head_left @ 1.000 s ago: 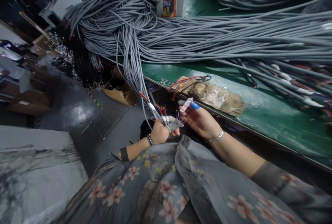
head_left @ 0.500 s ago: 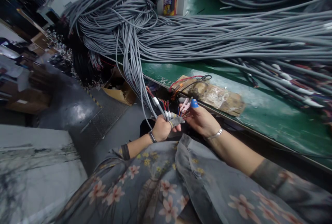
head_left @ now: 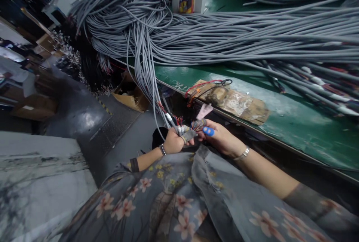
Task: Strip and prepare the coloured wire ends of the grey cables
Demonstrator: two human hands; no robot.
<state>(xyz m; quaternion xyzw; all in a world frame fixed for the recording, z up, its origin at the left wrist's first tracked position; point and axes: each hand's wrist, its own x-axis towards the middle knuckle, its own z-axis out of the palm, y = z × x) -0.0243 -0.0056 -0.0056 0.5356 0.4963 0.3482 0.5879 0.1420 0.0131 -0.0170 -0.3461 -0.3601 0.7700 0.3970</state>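
Note:
My left hand (head_left: 174, 141) is closed around several grey cables (head_left: 157, 105), whose stripped ends carry white wraps and fan out in thin coloured wires (head_left: 179, 119). A grey cover sits on its thumb. My right hand (head_left: 221, 137) wears a blue thumb cover (head_left: 208, 131) with holes and a grey fingertip cover. Its thumb and finger are pinched together on thin orange and dark wires (head_left: 197, 125) beside the left thumb. A pale pink two-pronged piece (head_left: 204, 111) sticks up behind the right fingers; its lower end is hidden.
A thick bundle of grey cables (head_left: 224, 40) lies along the green table (head_left: 297, 122). A taped wooden block (head_left: 235, 103) with red and black leads rests at the near edge. Below on the floor stands an open cardboard box (head_left: 130, 101).
My right hand has turned and lowered, bringing its thumb down onto the wires. The pink piece now stands farther out from the fingers. My left hand has hardly moved.

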